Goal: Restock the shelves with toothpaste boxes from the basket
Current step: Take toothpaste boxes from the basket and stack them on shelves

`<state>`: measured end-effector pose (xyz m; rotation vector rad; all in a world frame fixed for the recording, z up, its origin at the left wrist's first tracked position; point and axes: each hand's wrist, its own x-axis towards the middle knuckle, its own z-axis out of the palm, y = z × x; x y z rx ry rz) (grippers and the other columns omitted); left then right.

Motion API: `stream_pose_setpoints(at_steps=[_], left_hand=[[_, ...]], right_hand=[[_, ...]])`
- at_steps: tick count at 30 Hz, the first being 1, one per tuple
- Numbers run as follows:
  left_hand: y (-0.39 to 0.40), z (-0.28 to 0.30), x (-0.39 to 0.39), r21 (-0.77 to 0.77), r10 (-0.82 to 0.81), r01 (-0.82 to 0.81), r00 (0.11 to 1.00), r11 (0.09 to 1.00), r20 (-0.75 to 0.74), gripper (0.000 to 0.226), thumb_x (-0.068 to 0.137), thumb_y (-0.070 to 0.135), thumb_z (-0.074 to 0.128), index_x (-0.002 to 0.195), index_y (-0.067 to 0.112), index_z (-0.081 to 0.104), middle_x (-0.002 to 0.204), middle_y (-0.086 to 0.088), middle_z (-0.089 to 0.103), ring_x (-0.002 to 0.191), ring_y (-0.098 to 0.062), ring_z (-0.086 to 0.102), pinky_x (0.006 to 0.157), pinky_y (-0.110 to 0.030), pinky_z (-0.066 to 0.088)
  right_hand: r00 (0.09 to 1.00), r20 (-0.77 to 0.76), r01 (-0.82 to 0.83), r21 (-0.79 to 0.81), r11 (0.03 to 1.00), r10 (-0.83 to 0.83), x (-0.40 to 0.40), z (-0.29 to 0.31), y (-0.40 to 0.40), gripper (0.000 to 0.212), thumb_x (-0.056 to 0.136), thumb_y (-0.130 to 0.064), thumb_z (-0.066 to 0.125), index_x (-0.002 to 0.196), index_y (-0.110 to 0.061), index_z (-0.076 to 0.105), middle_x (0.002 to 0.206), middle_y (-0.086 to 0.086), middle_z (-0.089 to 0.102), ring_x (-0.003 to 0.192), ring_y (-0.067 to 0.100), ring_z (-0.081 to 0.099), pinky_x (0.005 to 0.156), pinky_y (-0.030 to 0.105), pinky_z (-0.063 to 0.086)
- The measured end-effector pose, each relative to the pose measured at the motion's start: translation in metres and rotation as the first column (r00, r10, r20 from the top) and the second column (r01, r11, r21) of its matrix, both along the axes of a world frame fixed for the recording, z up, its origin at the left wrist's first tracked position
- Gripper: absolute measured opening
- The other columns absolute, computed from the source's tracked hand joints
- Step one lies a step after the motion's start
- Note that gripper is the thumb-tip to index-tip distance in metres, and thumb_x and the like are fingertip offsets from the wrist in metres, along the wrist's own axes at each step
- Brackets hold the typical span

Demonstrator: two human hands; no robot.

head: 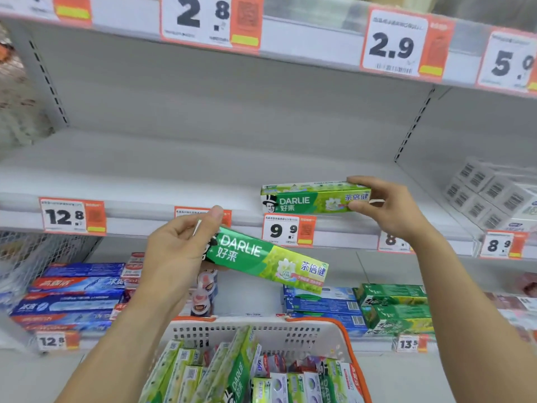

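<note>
My right hand point(390, 209) has its grip clamped on the right end of a long green cardboard Darlie toothpaste box point(315, 197), thumb below and fingers over the top, holding it level at the front lip of the white metal middle shelf point(145, 170), directly above the 9.9 price tag point(287, 229). Whether the box already rests on the shelf or sits just over it, I cannot tell. My left hand point(180, 251) grips the left end of a second green Darlie toothpaste box point(270, 263), tilted down to the right and held in the air below the shelf edge.

I judge the step in hand to be setting the first box in place, with the second queued up. Next I need to push the right-hand box back onto the shelf, square to the edge, let go, then level the left-hand box and set it beside or upon the first.

Below, the white plastic basket with an orange rim point(347, 338) holds many more boxes standing on end, so the job looks barely begun. The middle shelf has white barcoded packs point(488, 196) at its far right, well apart from my spot. The lower shelf point(247, 301) carries blue and red boxes point(69, 298) on the left and a green stack point(395, 309) on the right. Nothing blocks the placement; only the shelf's front lip needs clearing.
</note>
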<state>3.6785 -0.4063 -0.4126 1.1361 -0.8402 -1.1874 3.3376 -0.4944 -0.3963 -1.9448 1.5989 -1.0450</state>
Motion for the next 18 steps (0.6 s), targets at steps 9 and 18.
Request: stream_pose_setpoints(at_steps=[9, 18], left_hand=[[-0.022, 0.005, -0.024, -0.047, 0.01, -0.013, 0.997, 0.999, -0.071, 0.044, 0.073, 0.045, 0.07, 0.094, 0.006, 0.067, 0.072, -0.004, 0.072, 0.069, -0.017, 0.07, 0.062, -0.038, 0.062], [-0.033, 0.004, -0.074, -0.143, 0.027, -0.055, 0.981, 0.988, -0.19, 0.055, 0.079, 0.046, 0.072, 0.117, 0.008, 0.061, 0.099, -0.005, 0.071, 0.091, -0.019, 0.07, 0.085, -0.045, 0.06]], right_hand=[[0.995, -0.015, 0.098, -0.046, 0.994, -0.099, -0.006, 0.007, 0.002, 0.018, 0.094, -0.028, 0.066, 0.111, -0.036, 0.068, 0.123, -0.008, 0.064, 0.109, 0.013, 0.063, 0.098, 0.046, 0.052], [0.929, 0.125, -0.369, 0.204, 0.907, 0.35, 0.031, 0.055, 0.021, 0.037, 0.07, -0.024, 0.078, 0.106, -0.015, 0.073, 0.095, 0.001, 0.074, 0.086, 0.011, 0.07, 0.07, 0.023, 0.058]])
